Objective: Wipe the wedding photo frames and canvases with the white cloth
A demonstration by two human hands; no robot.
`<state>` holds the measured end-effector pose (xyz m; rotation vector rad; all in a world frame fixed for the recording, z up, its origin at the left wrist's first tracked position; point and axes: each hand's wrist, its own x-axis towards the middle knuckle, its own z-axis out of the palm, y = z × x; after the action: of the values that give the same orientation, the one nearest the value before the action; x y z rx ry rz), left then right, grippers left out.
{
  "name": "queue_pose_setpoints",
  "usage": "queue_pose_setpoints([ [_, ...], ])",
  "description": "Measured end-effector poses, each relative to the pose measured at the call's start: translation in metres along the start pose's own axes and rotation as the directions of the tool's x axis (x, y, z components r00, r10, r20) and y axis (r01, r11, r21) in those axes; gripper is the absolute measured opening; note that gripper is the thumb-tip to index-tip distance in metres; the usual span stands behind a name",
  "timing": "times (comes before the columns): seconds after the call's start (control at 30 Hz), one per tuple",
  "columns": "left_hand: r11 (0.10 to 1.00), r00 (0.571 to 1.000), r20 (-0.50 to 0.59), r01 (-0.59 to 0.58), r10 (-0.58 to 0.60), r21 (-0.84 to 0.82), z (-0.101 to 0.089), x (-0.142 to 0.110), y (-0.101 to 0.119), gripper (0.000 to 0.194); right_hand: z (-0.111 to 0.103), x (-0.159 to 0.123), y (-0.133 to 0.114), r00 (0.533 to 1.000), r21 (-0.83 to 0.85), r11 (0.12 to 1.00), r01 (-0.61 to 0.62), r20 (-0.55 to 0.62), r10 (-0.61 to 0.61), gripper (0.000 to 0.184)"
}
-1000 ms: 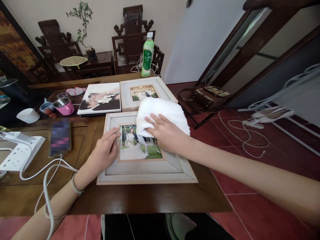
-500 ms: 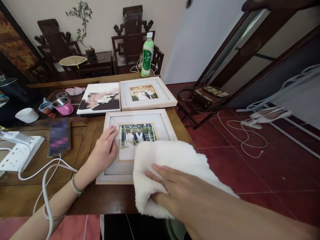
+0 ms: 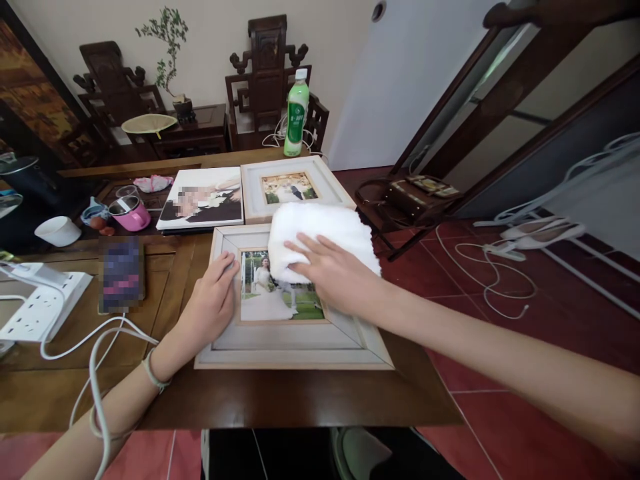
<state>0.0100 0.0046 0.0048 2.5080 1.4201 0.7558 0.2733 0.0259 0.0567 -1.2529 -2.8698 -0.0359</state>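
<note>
A pale wooden picture frame [image 3: 300, 343] lies flat near the table's front edge, with a wedding photo [image 3: 265, 293] inside it. My left hand [image 3: 213, 293] grips the frame's left side, fingers over the rim. Under my right hand [image 3: 330, 270] is a folded white towel [image 3: 320, 223], pinched between thumb and fingers and pressed on the frame's upper right part. The towel hides that corner and the top right of the photo.
Behind lie a second picture frame [image 3: 250, 193] and a photo panel [image 3: 210, 217]. A green bottle [image 3: 296, 117] stands at the back. To the left are a pink mug [image 3: 133, 215], a white cup [image 3: 57, 231], a blurred phone-like object [image 3: 121, 277], a power strip [image 3: 45, 307] and loose cables.
My right hand swept the towel toward me, down over the frame's near right corner, then pushed it back up to the upper right. My left hand has stayed at the frame's left side.
</note>
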Motion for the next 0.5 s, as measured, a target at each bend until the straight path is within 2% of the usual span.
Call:
queue_pose_setpoints([
  [0.1,1.0,1.0,-0.006,0.003,-0.004,-0.02,0.0,-0.001,-0.003,0.046,-0.006,0.01,-0.007,0.999,0.045,0.999,-0.015,0.047,0.013,0.061],
  [0.17,0.999,1.0,-0.013,0.003,-0.004,-0.036,0.001,-0.001,-0.003,0.048,-0.014,0.01,-0.024,0.988,0.111,0.993,0.041,0.145,-0.057,0.058],
  [0.27,0.998,0.999,-0.016,0.035,-0.035,-0.045,0.0,0.001,-0.002,0.047,-0.027,0.003,-0.058,0.927,0.207,0.963,0.172,0.297,-0.23,0.056],
  [0.33,0.997,0.998,-0.002,0.068,-0.068,-0.038,0.0,0.002,0.0,0.047,-0.034,-0.001,-0.075,0.885,0.246,0.944,0.22,0.357,-0.299,0.057],
  [0.43,0.997,0.998,0.001,0.067,-0.067,-0.031,-0.001,0.002,-0.001,0.049,-0.039,-0.009,-0.081,0.858,0.253,0.941,0.226,0.406,-0.315,0.054],
  [0.5,0.999,0.999,-0.011,0.034,-0.035,-0.035,-0.001,0.001,-0.003,0.052,-0.04,-0.015,-0.074,0.863,0.244,0.949,0.2,0.415,-0.289,0.046],
])
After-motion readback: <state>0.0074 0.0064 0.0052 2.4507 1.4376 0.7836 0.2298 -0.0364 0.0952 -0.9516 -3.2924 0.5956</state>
